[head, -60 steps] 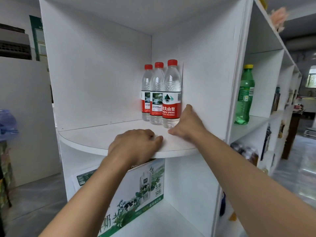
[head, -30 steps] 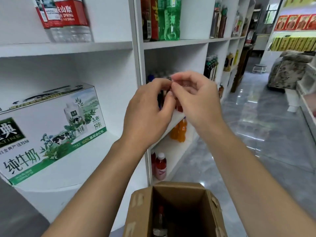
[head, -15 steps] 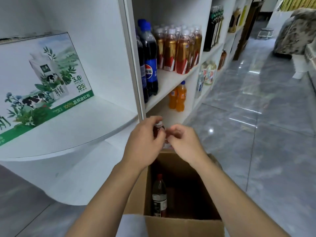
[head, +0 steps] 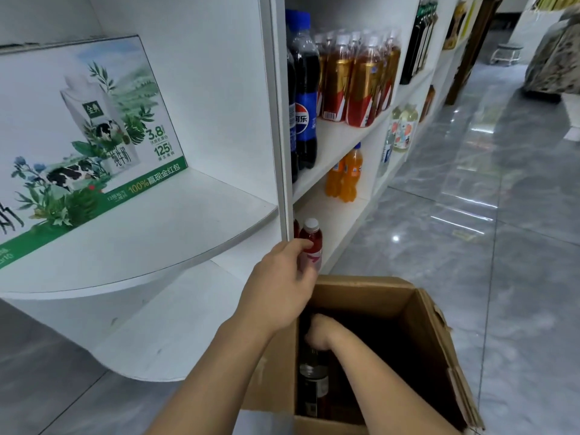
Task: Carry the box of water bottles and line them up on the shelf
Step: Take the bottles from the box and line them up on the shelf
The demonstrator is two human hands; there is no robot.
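**A:** What are the fingers doing?

**B:** The left hand (head: 279, 284) has its fingers curled around a red drink bottle (head: 311, 244) with a white cap, which stands upright on the lowest shelf board (head: 337, 221), just right of the white upright panel (head: 279, 120). The right hand (head: 317, 332) is down inside the open cardboard box (head: 433, 337), fingers bent over the top of something dark; whether they grip it cannot be told.

**A:** And the box?

**B:** It sits on the grey tiled floor (head: 470, 246), touching or just in front of the shelf unit's base. One capped bottle (head: 312, 384) stands upright against its left inner wall, below the right wrist.

**A:** Around it?

**B:** Above the red bottle, orange soda bottles (head: 345, 174); one board higher, dark cola bottles (head: 303, 98) beside amber tea bottles (head: 357, 80). Left, a milk carton case (head: 78, 136) rests on a rounded corner shelf (head: 188, 233).
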